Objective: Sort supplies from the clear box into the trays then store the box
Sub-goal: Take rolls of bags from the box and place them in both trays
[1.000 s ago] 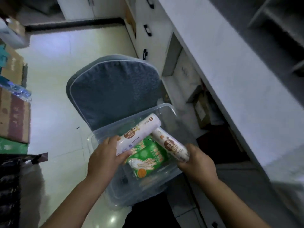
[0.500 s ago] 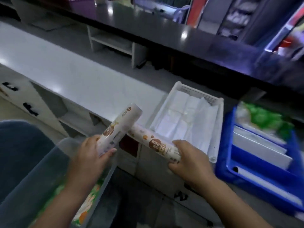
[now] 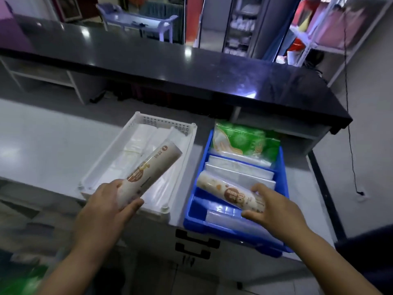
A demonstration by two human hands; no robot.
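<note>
My left hand [image 3: 108, 206] grips a white roll with a brown label [image 3: 148, 171], held tilted over the near end of the white tray [image 3: 102, 167], which holds clear and white plastic bags. My right hand [image 3: 270, 207] grips a second white roll [image 3: 229, 193] lying across the blue tray [image 3: 192, 211]. That tray holds clear bag packs and a green packet [image 3: 244, 139] at its far end. The clear box is almost out of view; only a blurred green bit shows at the lower left corner.
Both trays stand on a grey counter [image 3: 42, 141] above drawers with black handles [image 3: 196, 241]. A black raised countertop [image 3: 170, 60] runs behind them. A black cable [image 3: 350, 124] hangs on the right wall. Shelves stand in the background.
Both hands lifted the two rolls out of the clear box and carried them right. The left roll is now over the white tray, the right roll over the blue tray.
</note>
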